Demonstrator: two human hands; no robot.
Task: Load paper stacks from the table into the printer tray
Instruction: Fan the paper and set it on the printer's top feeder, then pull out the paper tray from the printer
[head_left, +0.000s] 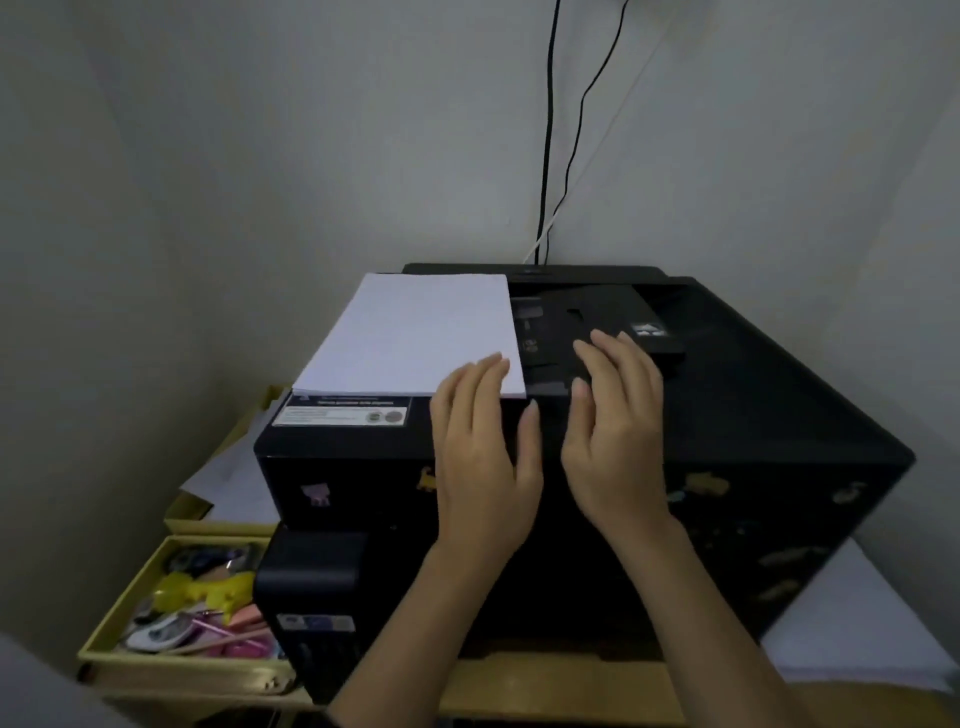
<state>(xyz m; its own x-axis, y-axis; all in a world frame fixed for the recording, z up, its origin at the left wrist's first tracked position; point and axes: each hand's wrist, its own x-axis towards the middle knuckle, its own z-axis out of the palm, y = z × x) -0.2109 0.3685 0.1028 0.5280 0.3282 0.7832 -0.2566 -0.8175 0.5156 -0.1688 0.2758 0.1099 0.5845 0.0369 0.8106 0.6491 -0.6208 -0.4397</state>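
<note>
A black printer (753, 415) fills the middle of the view, with small stickers on its front. A white paper stack (410, 338) lies flat on the left half of its top. My left hand (483, 457) rests open on the printer top, its fingertips touching the stack's near right corner. My right hand (618, 431) hovers open just to the right, fingers spread over the black feeder cover (597, 317). Neither hand holds anything.
A yellow tray (119, 623) of small colourful items sits at lower left, with another yellow tray (218, 525) holding loose sheets behind it. Black cables (548, 130) run up the wall behind the printer. A white surface (852, 623) lies at lower right.
</note>
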